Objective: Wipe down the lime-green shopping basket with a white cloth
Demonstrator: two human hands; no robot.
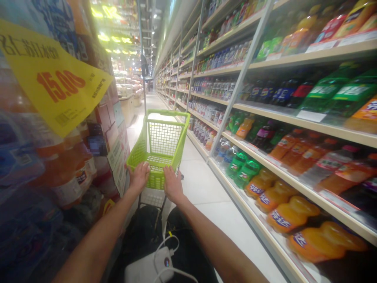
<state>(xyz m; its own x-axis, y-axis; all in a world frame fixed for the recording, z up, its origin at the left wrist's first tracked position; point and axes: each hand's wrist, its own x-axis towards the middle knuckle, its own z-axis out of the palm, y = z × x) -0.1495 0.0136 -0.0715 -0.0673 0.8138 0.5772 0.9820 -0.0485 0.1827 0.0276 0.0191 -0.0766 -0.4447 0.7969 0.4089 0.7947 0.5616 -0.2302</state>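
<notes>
A lime-green shopping cart [155, 181] with a lattice plastic basket stands upright right in front of me, in the middle of the head view. My left hand [139, 175] is closed over the left part of its near rim, thumb side inward. On the right part of the same rim, my right hand [173, 183] is closed too, its fingers bent over the edge. Between the two hands a short stretch of rim shows. Below them, a white power bank [147, 267] with a white cable lies near my body, touched by neither hand.
Shelves [294, 114] of bottled drinks line the right side. Orange soda bottles [291, 212] lie on the lowest shelf. Stacked packs of bottles [67, 173] rise close on the left, under a yellow price sign [61, 78]. A pale tiled floor [200, 184] runs ahead between them.
</notes>
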